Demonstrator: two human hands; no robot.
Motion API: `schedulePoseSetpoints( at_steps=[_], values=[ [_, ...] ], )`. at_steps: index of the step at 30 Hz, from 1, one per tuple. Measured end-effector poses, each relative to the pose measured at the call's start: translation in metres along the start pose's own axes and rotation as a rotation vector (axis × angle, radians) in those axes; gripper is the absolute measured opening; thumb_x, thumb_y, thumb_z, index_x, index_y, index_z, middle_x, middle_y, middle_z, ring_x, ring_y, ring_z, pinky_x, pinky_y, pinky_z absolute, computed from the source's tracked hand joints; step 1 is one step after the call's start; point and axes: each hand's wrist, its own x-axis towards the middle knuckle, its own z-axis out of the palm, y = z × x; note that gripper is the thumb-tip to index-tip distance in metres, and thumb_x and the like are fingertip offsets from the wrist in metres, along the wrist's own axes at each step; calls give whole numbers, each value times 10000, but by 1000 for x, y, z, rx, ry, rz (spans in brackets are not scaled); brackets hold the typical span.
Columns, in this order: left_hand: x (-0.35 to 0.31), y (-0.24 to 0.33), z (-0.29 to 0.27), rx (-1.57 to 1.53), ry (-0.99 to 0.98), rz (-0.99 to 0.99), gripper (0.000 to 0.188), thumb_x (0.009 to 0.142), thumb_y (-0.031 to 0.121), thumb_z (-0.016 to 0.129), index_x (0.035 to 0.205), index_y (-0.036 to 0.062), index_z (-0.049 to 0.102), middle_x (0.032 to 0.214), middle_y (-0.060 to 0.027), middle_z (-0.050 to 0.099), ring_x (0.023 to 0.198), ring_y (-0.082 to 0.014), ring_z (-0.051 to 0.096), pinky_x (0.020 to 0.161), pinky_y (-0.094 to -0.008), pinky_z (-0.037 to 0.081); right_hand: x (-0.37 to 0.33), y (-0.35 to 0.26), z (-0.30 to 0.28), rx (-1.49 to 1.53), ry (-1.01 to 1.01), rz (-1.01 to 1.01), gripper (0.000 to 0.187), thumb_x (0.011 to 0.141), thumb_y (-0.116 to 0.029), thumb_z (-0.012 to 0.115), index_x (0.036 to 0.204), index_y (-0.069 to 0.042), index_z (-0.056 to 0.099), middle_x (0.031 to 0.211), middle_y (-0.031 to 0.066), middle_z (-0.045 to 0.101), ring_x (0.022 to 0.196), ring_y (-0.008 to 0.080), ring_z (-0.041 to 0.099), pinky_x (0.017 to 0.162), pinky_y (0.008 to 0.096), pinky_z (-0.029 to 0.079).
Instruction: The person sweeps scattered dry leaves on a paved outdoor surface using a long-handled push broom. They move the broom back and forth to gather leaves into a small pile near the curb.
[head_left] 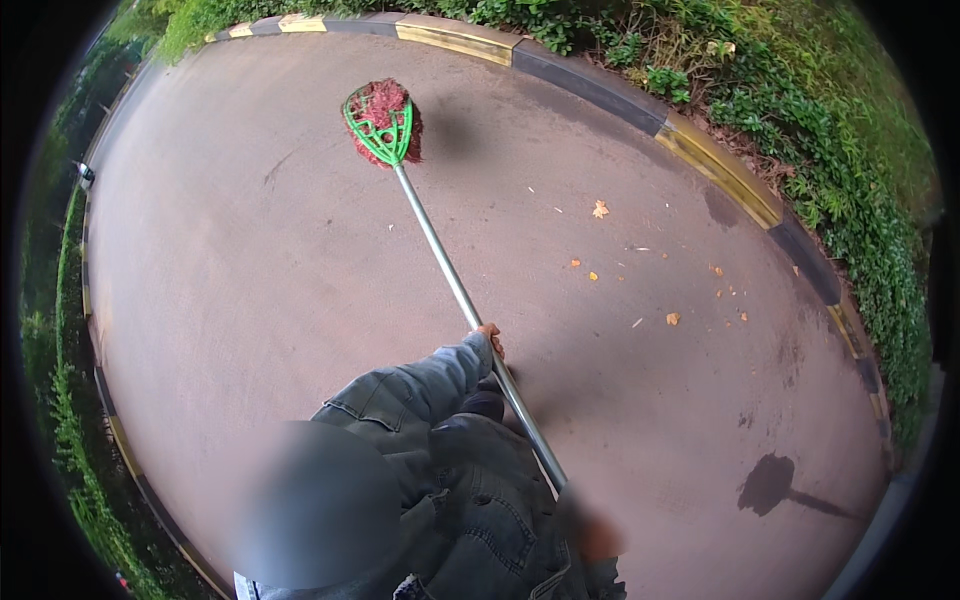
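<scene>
A long-handled mop (447, 258) stretches from near my body to the far left of the middle. Its silver pole ends in a green plastic frame backed by a shaggy red head (384, 100). A dark blur like a shadow lies beside the head; whether it touches the pavement I cannot tell. My left hand (492, 341), in a grey-blue sleeve, is closed around the middle of the pole. Lower right, my right hand (598, 536) is at the pole's near end and appears closed on it, though its fingers are blurred.
A black-and-yellow kerb (716, 168) curves along the far and right sides, with green bushes (830, 170) behind it. Dry leaves (672, 319) and small bits lie on the pavement. A dark patch (768, 484) marks the lower right. Another kerb (125, 440) bounds the left.
</scene>
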Motion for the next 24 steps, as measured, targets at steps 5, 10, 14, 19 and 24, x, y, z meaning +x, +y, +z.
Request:
schedulePoseSetpoints(
  at_steps=[5, 10, 14, 19, 24],
  values=[
    [25, 75, -55, -206, 129, 37, 222, 669, 86, 446, 511, 112, 293, 414, -26, 294, 359, -178, 318, 377, -337, 321, 60, -16, 13, 44, 55, -342, 163, 744, -208, 503, 808, -61, 532, 694, 57, 497, 624, 207, 493, 510, 334, 387],
    [15, 104, -78, -310, 170, 48, 224, 676, 89, 446, 515, 125, 295, 415, -8, 294, 350, -160, 308, 374, -318, 313, 154, -92, -95, 84, -366, -193, 220, 716, -182, 524, 885, -43, 548, 782, 81, 524, 759, 240, 519, 611, 364, 419],
    [37, 85, -92, -295, 122, 12, 233, 692, 126, 431, 510, 118, 286, 395, -29, 301, 330, -199, 292, 365, -357, 329, 176, -94, -118, 64, -299, -229, 202, 671, -157, 537, 838, -46, 563, 748, 97, 537, 677, 247, 525, 552, 359, 417],
    [60, -1, -70, -333, 66, -39, 243, 683, 135, 429, 492, 118, 281, 386, -32, 297, 325, -212, 314, 348, -356, 326, 139, -31, -114, -6, -60, -231, 140, 629, -107, 524, 754, -50, 552, 687, 91, 531, 575, 221, 508, 493, 338, 396],
    [18, -148, 9, -313, -110, -85, 228, 711, 140, 416, 507, 130, 313, 392, 3, 303, 318, -148, 293, 331, -274, 325, 33, 80, -147, -156, 48, -90, 97, 607, -87, 526, 701, -61, 530, 634, 80, 506, 532, 215, 499, 452, 339, 386]
  ],
)
